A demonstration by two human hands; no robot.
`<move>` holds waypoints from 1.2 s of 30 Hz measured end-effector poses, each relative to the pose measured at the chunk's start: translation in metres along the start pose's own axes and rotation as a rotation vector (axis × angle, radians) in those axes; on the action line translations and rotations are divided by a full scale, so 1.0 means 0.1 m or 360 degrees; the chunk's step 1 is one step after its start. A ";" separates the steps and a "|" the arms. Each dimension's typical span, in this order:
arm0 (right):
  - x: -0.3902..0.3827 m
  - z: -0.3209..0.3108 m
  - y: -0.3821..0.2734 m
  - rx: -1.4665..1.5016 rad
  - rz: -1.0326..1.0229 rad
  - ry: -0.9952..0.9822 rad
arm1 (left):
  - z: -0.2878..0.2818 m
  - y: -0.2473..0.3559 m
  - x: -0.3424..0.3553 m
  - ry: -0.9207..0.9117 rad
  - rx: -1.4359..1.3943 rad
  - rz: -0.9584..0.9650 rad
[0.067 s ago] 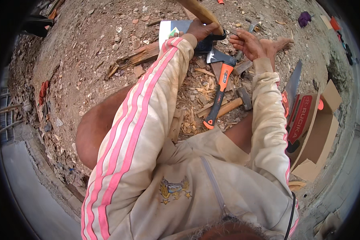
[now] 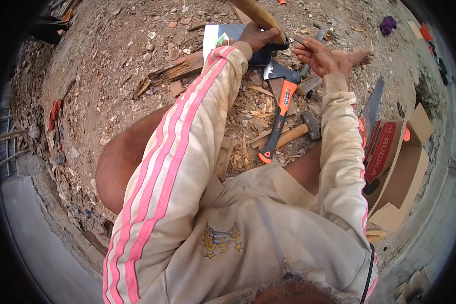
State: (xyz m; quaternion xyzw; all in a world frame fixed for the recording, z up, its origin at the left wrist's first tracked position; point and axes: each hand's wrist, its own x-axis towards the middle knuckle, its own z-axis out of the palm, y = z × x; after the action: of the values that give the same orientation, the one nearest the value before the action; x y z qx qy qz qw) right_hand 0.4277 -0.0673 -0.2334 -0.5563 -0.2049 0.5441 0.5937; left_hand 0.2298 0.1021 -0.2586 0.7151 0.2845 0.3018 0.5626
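My left hand point(image 2: 257, 38) is closed round a hoe where its wooden handle point(image 2: 261, 15) meets the socket. The hoe's wide blade point(image 2: 215, 38), pale and dark blue, lies beyond my left wrist. Just right of the socket, my right hand point(image 2: 316, 55) pinches a small thin piece point(image 2: 298, 39), perhaps a wood sliver, close to the handle's end. Below the hands rests a hatchet point(image 2: 281, 111) with an orange and black grip. Next to it is a hammer point(image 2: 309, 126) with a wooden handle.
Wood chips point(image 2: 248, 152) and split wood point(image 2: 177, 68) litter the stony ground. On the right a handsaw point(image 2: 372, 104) leans by an open cardboard box point(image 2: 403, 167). A purple bundle point(image 2: 387, 25) lies at the far right, a red cord point(image 2: 54, 114) at the left.
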 end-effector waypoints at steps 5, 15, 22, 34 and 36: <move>0.28 -0.29 0.16 0.0488 0.0216 -0.0397 | 0.02 -0.08 -0.01 0.0006 0.0058 0.0028; -0.33 0.01 -0.12 -0.0459 0.0060 -0.0087 | -0.02 -0.08 -0.08 -0.0005 -0.0003 -0.0041; -1.09 -0.19 -0.24 -0.0833 -0.0341 -0.0211 | 0.06 0.00 -0.05 -0.0006 -0.0135 -0.0117; -0.95 -0.07 0.18 -0.0873 -0.0765 0.0266 | 0.04 -0.19 -0.01 -0.0013 -0.0247 -0.0060; -0.74 -0.03 0.35 -0.0964 -0.0892 0.0319 | 0.05 -0.16 -0.04 0.0008 -0.0210 -0.0076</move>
State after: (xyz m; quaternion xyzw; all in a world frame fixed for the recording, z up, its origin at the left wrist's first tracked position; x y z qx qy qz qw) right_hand 0.3918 -0.1402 -0.2381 -0.6784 -0.4402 0.2202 0.5454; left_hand 0.2300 0.0997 -0.2753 0.6687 0.2824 0.3082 0.6149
